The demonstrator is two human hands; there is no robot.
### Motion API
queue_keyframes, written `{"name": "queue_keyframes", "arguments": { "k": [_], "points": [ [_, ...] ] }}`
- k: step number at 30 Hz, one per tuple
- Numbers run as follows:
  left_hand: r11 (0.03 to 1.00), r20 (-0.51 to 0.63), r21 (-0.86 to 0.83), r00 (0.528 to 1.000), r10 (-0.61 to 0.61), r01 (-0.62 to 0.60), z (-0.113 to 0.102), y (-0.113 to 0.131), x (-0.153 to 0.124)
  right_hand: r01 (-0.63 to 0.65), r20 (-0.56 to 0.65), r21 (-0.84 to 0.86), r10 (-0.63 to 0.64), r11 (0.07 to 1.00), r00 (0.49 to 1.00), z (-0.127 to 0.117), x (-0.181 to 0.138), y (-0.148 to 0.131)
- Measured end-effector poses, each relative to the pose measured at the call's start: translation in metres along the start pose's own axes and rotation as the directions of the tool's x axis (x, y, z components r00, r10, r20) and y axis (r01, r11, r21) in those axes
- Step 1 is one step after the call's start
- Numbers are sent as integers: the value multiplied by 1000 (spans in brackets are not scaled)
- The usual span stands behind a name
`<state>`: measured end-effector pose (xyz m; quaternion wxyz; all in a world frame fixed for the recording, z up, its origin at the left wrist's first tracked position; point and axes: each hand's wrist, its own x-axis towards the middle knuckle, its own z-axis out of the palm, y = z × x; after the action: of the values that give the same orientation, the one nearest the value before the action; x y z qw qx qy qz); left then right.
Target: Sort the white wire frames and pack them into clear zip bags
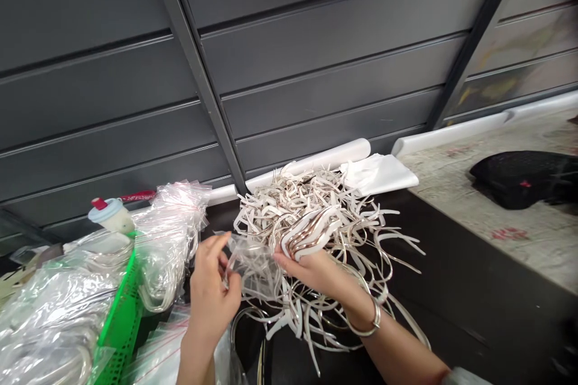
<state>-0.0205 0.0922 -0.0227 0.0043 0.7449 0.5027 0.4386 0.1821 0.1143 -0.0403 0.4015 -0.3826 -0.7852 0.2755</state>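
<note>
My right hand (311,271) is closed round a stack of curved metal bands (311,231), silvery with white faces, nested side by side. My left hand (214,277) pinches the edge of a clear plastic bag (257,267), which hangs between the two hands. Whether anything lies inside the bag cannot be made out, since bands show through it. Behind and below my hands spreads a tangled heap of loose metal bands (298,192) on a black surface (451,264).
A green basket (120,319) on the left holds filled clear bags (58,295). Beside it lie more filled bags (174,222) and flat bags (158,349). A lidded cup (111,213) stands behind. White sheeting (379,171) lies along the grey wall (325,60); a black shoe (524,177) is at right.
</note>
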Motion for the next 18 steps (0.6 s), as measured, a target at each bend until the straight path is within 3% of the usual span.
{"name": "queue_keyframes", "arguments": {
  "k": [3, 6, 8, 10, 12, 14, 16, 18],
  "points": [
    [992, 112, 8, 986, 123, -124, -4, 4, 0, 21, 115, 115, -34, 993, 993, 6, -2, -4],
    [991, 51, 31, 991, 127, -128, -5, 6, -2, -73, 98, 345, 41, 936, 994, 4, -4, -9],
    [990, 20, 68, 992, 126, -128, -3, 6, -3, -87, 2, 546, 102, 833, 995, -1, -7, -14],
    [986, 24, 88, 990, 137, -138, 1, 6, -4, 14, -126, 730, 115, 684, 985, -4, -11, -20],
    [985, 32, 81, 988, 153, -155, 6, 7, -5, 143, -226, 830, 92, 539, 970, -1, -16, -27],
    [984, 28, 64, 986, 166, -168, 9, 10, -5, 184, -232, 860, 42, 477, 972, 7, -20, -33],
    [984, 15, 50, 985, 171, -172, 11, 13, -6, 148, -179, 820, 2, 553, 984, 16, -21, -38],
    [985, -3, 43, 986, 169, -169, 10, 15, -6, 76, -117, 668, 4, 740, 993, 23, -19, -42]
  ]
}}
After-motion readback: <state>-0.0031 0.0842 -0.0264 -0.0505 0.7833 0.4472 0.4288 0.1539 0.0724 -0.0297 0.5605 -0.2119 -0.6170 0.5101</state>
